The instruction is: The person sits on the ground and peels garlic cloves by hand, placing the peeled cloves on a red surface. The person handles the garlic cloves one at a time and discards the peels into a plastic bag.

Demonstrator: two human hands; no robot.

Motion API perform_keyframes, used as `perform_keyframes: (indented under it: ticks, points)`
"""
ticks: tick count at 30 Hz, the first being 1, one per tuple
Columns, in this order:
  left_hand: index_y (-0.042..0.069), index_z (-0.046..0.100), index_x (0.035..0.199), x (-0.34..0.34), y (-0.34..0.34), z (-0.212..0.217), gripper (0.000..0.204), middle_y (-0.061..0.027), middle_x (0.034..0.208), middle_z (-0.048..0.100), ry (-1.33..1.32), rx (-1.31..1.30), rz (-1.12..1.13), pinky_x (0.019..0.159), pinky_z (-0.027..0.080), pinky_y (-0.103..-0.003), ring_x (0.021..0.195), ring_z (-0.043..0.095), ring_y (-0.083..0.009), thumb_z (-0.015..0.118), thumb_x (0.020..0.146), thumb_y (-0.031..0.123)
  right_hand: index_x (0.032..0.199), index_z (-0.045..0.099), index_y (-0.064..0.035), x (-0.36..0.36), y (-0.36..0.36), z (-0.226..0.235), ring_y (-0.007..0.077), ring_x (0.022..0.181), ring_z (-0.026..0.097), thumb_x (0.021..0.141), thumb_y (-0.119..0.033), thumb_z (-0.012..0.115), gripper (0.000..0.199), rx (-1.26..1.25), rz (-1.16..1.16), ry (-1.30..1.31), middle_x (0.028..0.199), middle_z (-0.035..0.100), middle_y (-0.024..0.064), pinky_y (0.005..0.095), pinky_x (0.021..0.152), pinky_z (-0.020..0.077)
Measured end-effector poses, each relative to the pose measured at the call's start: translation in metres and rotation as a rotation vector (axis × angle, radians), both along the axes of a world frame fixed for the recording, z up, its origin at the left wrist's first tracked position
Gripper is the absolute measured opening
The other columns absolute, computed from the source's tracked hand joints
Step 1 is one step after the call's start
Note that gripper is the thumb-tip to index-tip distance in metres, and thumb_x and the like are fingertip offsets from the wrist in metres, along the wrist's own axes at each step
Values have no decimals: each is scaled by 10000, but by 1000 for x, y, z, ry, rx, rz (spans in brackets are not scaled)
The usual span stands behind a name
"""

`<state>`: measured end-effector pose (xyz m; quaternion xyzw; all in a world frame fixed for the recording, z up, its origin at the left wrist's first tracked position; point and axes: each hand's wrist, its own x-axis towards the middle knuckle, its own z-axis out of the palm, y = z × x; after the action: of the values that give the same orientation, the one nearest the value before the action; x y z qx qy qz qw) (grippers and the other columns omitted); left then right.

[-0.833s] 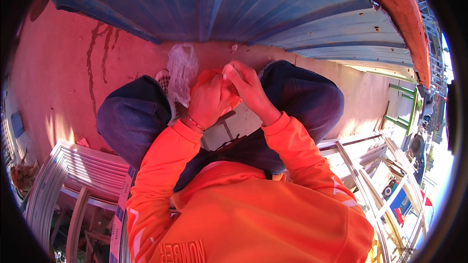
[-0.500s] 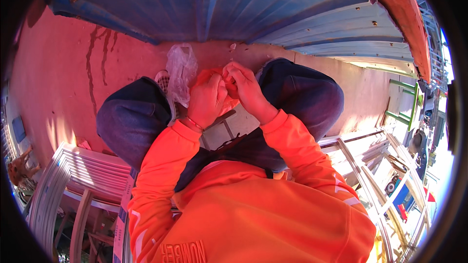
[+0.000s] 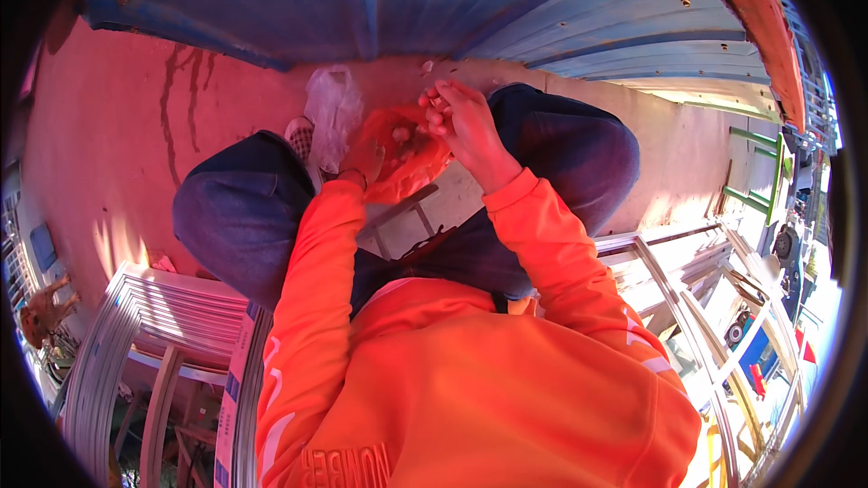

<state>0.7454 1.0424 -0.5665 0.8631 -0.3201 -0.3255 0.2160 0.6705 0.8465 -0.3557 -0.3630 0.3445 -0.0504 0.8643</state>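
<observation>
An orange-red plastic bag [image 3: 411, 179] stands open between my knees, with several small roundish pale things [image 3: 400, 135] inside it. My left hand [image 3: 365, 161] is at the bag's left side, its fingers dim and partly hidden against the red plastic. Above the bag's right rim, my right hand [image 3: 458, 119] is raised with its fingers curled together; what lies in them, if anything, is too small to name. A crumpled clear plastic bag [image 3: 333, 107] lies just beyond my left hand, beside my checkered shoe [image 3: 299, 134].
Blue corrugated metal sheeting [image 3: 416, 4] rises close in front. Stacked pale metal frames [image 3: 176, 312] stand behind on the left, with more frames [image 3: 674, 303] on the right. A green metal frame [image 3: 764, 172] stands farther right. A brown animal [image 3: 43, 309] is at the far left.
My hands, together over the bag before, have come apart. The left moved down to the bag's left side; the right rose slightly away. The bag's mouth now shows open with its contents.
</observation>
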Motion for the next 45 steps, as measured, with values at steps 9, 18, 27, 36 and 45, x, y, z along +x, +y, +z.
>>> perform_keyframes:
  ticks: [9,18,27,36,45]
  points:
    - [41,672,1059,11,21,-27,391,-208,1057,709,-48,129,197,849,537,-533,982,679,-423,513,992,392,926,578,-47,-7,-2,6,44,537,381,1057,-232,542,229,0,120,-41,695,486,-31,208,467,283]
    - [74,656,907,-7,-21,36,151,-167,932,698,-137,-163,227,805,546,-466,911,681,-374,724,790,141,766,484,-48,28,-6,200,25,603,337,1067,-144,513,317,-1284,-226,-508,650,434,-50,218,535,283]
    - [89,679,857,-11,-45,84,93,-155,1011,691,-48,-139,195,822,540,-457,948,669,-357,666,831,178,915,665,1,168,-121,355,319,809,715,934,-209,644,212,-2208,-25,-257,830,725,162,402,696,529]
    - [100,689,874,-9,-31,55,149,-146,962,698,-133,-188,325,781,549,-460,909,688,-340,641,866,240,1007,698,19,146,-108,351,222,797,676,909,-113,655,170,-2258,-278,-615,851,705,144,348,734,527]
    - [100,688,816,-1,-7,24,51,-171,938,718,-63,29,359,806,539,-470,924,688,-375,642,835,112,778,609,-7,47,35,122,9,554,381,1002,-195,673,299,-1118,-380,-344,610,482,-66,205,508,287]
